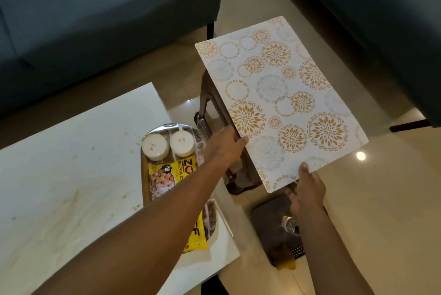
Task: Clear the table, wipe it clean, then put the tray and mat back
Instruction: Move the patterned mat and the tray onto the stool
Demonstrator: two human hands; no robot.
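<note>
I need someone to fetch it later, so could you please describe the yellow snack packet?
On the white table, find the oval metal tray at its right edge. The yellow snack packet lies in it below two round white containers, the only flat, printed item there.

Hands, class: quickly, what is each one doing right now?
Left hand: closed on the patterned mat at its near-left edge.
Right hand: gripping the mat's near edge.
</note>
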